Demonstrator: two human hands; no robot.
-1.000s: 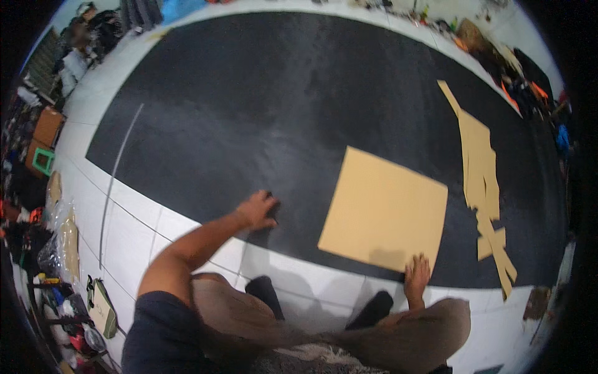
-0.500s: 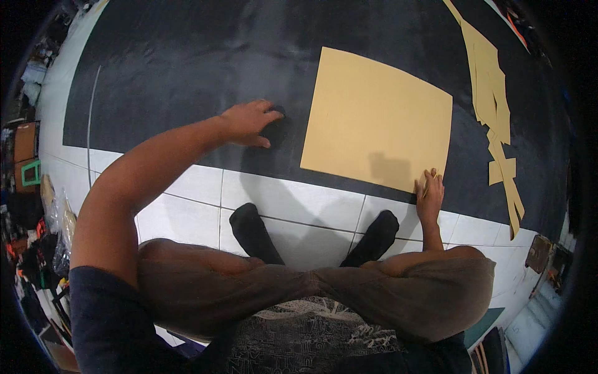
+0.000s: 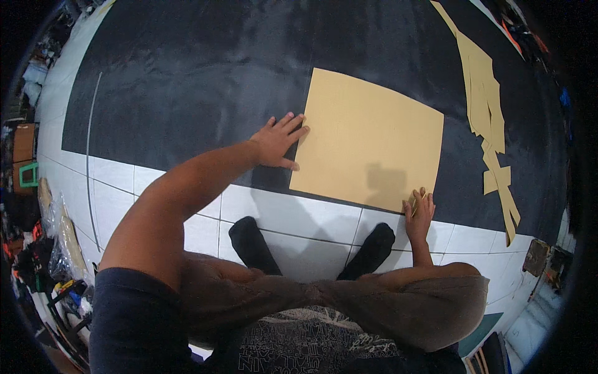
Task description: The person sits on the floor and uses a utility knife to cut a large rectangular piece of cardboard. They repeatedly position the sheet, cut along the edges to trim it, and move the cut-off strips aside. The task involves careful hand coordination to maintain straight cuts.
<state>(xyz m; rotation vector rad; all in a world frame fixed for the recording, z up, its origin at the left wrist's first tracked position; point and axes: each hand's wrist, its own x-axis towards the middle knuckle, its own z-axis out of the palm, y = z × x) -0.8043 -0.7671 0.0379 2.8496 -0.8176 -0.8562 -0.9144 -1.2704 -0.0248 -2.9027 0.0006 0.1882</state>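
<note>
Head view, reading left to right. At the far left, clutter lines the edge of the white tiled floor; I cannot tell the items apart. A large black mat covers most of the floor ahead of me.

Left hand: it lies flat on the black mat, fingers spread and pointing toward the left edge of the tan sheet; the fingertips touch or nearly touch that edge, and nothing is held. Half a second ago this hand rested on bare mat, apart from the sheet. It has since closed the gap, so I judge that the sheet is now braced on its left side.

Tan sheet: a square board, flat on the mat, its near edge just short of the tiles. My two feet in dark socks stand on the tiles below it.

Right hand: it stays at the sheet's near right corner, as in both earlier views. The fingers curl over the corner; whether they pinch it or merely press, I cannot tell.

Far right: tan offcut strips lie in a ragged line on the mat, well apart from the sheet.
</note>
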